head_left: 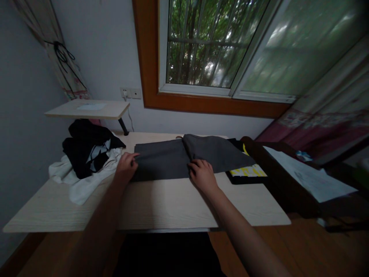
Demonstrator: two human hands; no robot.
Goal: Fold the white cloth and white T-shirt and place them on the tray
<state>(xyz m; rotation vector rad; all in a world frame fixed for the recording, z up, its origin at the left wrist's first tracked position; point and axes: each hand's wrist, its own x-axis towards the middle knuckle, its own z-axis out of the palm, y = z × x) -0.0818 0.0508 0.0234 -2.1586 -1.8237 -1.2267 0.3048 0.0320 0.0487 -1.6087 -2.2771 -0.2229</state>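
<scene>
A dark grey garment, perhaps trousers, lies spread long and flat across the table. It has a fold near its middle, and its right part narrows over a black-and-yellow item. At the garment's left edge, my left hand has its fingers curled in on the cloth, the index finger lying along the fabric. My right hand grips the cloth by the fold at the near side, with fingers bent and knuckles up. The fingertips of both hands are partly hidden.
Black clothing and white cloth are heaped at the left of the table, by a small raised shelf. To the right, a dark brown piece of furniture bears a white sheet. A window is behind.
</scene>
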